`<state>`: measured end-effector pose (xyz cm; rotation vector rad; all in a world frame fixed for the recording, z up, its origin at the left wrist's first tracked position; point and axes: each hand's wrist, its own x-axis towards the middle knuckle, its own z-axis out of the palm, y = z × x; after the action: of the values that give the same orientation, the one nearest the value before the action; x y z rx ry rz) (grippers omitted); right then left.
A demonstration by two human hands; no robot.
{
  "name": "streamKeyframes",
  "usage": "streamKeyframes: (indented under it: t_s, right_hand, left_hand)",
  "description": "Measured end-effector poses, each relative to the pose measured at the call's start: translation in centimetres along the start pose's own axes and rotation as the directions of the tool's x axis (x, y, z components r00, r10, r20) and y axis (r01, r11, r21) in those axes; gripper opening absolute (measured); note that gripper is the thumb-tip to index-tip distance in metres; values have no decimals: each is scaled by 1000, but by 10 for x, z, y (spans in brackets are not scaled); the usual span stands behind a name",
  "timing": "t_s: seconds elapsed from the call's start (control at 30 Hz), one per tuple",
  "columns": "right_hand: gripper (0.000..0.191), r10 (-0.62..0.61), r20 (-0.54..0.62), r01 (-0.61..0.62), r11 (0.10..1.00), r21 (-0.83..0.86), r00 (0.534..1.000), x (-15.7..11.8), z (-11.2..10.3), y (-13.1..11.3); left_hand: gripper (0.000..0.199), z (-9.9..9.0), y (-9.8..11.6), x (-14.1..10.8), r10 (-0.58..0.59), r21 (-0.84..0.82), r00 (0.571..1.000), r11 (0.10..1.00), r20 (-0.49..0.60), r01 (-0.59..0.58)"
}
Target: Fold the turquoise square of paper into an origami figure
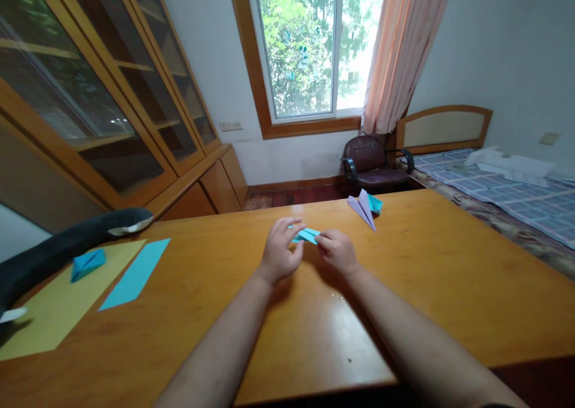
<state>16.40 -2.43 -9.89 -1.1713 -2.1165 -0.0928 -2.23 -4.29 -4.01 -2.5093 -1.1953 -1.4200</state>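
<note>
A small piece of folded light-blue paper (308, 235) is held between my two hands, just above or on the wooden table; the exact contact is hard to see. My right hand (338, 252) pinches its right end between thumb and curled fingers. Around the left end, my left hand (282, 251) has its fingers over the far edge and its thumb on the near side. The fingers partly cover that end of the paper. Beyond my right hand lie a lilac paper plane (362, 209) and a folded teal paper piece (374, 204), touching or overlapping.
The wooden table (202, 348) spans the foreground. At its left lie a yellow sheet (67, 300), a blue folded paper (88, 265), a blue paper strip (137, 274) and a dark curved object (58, 246). An office chair (371, 156) and a bed (498, 186) stand beyond.
</note>
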Motion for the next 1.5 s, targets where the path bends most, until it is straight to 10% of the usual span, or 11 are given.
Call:
streamKeyframes:
  t_s: [0.13, 0.43, 1.5]
  right_hand:
    - [20, -48, 128, 63, 991, -118, 991, -8, 9, -7]
    - [26, -57, 344, 97, 990, -101, 937, -12, 10, -14]
    - [22, 238, 460, -241, 969, -53, 855, 3, 14, 12]
  left_hand:
    - [27, 12, -1, -23, -53, 109, 936, 994, 347, 16]
    - [14, 30, -17, -45, -155, 162, 836, 984, 527, 80]
    - [34, 47, -45, -41, -437, 245, 778, 899, 451, 362]
